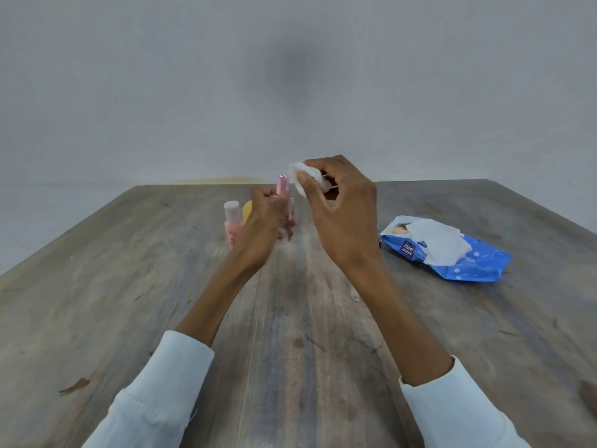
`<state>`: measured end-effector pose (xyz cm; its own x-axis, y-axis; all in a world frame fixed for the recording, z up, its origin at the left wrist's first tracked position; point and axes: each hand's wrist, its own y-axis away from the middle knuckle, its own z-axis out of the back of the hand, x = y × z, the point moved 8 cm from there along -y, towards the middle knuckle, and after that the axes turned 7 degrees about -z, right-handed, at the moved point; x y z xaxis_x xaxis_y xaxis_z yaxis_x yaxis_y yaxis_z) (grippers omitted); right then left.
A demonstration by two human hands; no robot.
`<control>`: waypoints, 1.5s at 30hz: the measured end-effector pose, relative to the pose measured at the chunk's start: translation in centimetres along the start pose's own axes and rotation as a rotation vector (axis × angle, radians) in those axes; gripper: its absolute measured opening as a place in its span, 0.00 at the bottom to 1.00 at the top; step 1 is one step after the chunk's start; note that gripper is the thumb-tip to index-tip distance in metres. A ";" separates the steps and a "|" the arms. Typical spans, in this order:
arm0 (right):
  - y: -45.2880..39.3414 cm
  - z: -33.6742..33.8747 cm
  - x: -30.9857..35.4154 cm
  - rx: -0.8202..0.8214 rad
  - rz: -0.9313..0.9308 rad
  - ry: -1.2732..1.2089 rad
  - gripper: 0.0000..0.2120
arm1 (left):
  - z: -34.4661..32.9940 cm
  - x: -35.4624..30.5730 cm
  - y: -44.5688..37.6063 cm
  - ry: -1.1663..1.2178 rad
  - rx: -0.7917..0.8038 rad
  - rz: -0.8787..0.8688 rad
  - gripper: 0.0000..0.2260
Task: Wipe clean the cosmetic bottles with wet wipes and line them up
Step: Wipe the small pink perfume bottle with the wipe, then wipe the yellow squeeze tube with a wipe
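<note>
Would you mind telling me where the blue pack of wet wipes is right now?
In the head view, the blue pack of wet wipes lies on the table at the right, just beyond the right hand, with a white wipe sticking out of its top.

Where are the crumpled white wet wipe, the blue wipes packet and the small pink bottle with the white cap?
Crumpled white wet wipe (298, 176): head view, on its bunched left side.
Blue wipes packet (475, 265): head view, on the blue wrapper's near right part.
Small pink bottle with the white cap (231, 209): head view, on the cap.
</note>
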<state>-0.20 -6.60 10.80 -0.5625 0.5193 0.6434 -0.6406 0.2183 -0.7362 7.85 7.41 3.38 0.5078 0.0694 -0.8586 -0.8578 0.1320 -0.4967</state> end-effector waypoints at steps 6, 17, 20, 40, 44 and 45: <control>-0.4 1.2 -0.4 -0.066 -0.063 -0.112 0.04 | -5.0 2.3 1.8 -0.250 0.309 -0.094 0.15; -0.5 0.7 -1.5 -0.037 -0.123 -0.124 0.05 | -7.2 2.6 3.1 -0.254 0.476 -0.153 0.12; -0.5 0.6 -1.8 -0.032 -0.131 -0.108 0.05 | -6.9 2.7 3.1 -0.267 0.505 -0.128 0.16; 0.1 -0.3 -2.0 -0.002 -0.169 -0.133 0.04 | 6.3 -0.5 -0.7 -1.087 -0.253 -0.316 0.20; 0.1 -0.3 -2.0 0.003 -0.169 -0.130 0.04 | 5.7 0.6 -1.0 -1.112 -0.190 -0.291 0.17; 0.1 -0.3 -2.1 0.004 -0.172 -0.130 0.04 | 5.7 0.7 -1.0 -1.110 -0.198 -0.287 0.15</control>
<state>1.04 -7.38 9.32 -0.5075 0.3635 0.7812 -0.7347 0.2911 -0.6128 9.52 12.94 4.02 0.3915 0.9030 -0.1771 -0.6473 0.1334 -0.7505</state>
